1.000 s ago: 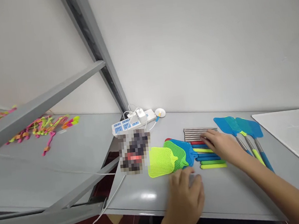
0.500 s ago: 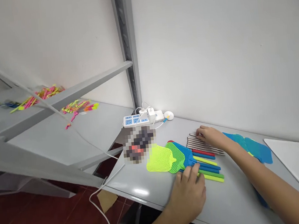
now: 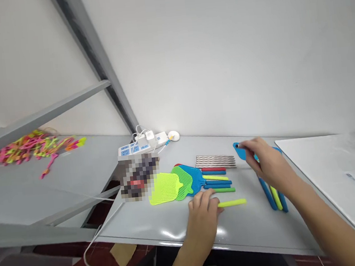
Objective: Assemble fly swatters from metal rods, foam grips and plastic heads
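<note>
My left hand (image 3: 204, 214) has its fingers closed on one end of a yellow-green handle tube (image 3: 233, 203), just above the table near its front. My right hand (image 3: 266, 164) pinches a thin metal rod (image 3: 239, 145), of which only a short end shows past the fingers. Between the hands lie fly swatter heads in yellow-green (image 3: 165, 188), green (image 3: 184, 182) and blue (image 3: 194, 177), overlapping. Beside them is a row of coloured handle tubes (image 3: 216, 183). Behind these rests a bundle of metal rods (image 3: 216, 161). Blue swatter heads (image 3: 240, 151) are partly hidden behind my right hand.
More blue and yellow-green handles (image 3: 274, 194) lie under my right forearm. A white plastic-wrapped package (image 3: 325, 165) covers the right side. A power strip (image 3: 141, 147) with plugs stands at the wall, a blurred item before it. Pink and yellow pieces (image 3: 31, 147) lie left beyond a metal frame (image 3: 97, 53).
My left hand has drawn a yellow-green handle away from the row, toward the front edge. My right hand has left the bundle with a metal rod and moved right. The view has turned right.
</note>
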Action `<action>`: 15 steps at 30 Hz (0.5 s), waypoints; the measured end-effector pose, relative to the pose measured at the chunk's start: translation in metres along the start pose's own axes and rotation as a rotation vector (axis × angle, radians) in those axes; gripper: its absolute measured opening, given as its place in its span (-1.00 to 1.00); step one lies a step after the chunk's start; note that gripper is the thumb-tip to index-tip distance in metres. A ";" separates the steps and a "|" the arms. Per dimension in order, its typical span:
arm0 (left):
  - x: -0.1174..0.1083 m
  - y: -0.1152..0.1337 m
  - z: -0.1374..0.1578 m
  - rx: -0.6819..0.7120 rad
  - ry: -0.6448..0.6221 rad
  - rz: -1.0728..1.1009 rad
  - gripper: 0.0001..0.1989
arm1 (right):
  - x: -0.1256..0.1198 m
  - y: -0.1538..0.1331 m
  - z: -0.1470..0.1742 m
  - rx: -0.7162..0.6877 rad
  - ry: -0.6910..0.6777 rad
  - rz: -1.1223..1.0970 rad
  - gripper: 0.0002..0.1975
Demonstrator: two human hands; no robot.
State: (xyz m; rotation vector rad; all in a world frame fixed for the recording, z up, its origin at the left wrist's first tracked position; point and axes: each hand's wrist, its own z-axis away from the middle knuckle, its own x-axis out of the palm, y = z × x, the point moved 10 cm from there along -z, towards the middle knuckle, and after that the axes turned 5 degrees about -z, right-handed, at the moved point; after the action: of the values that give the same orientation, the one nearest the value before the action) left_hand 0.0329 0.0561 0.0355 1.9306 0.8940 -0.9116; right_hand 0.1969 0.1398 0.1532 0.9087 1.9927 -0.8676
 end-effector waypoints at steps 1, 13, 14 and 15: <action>-0.004 -0.002 0.000 -0.010 -0.005 0.030 -0.91 | -0.004 -0.006 0.018 -0.022 -0.033 -0.022 -0.69; -0.066 -0.022 -0.006 0.005 0.058 0.243 -0.84 | -0.001 -0.051 0.086 -0.194 -0.283 0.066 -0.49; -0.069 -0.022 -0.006 0.012 0.050 0.235 -0.83 | 0.000 -0.055 0.084 -0.219 -0.284 0.068 -0.50; -0.072 -0.022 -0.005 0.019 0.042 0.228 -0.83 | 0.000 -0.059 0.082 -0.245 -0.283 0.073 -0.50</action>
State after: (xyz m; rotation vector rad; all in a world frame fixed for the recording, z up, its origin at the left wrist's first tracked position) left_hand -0.0190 0.0521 0.0897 2.0255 0.6738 -0.7498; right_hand 0.1780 0.0431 0.1293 0.6739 1.7623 -0.6540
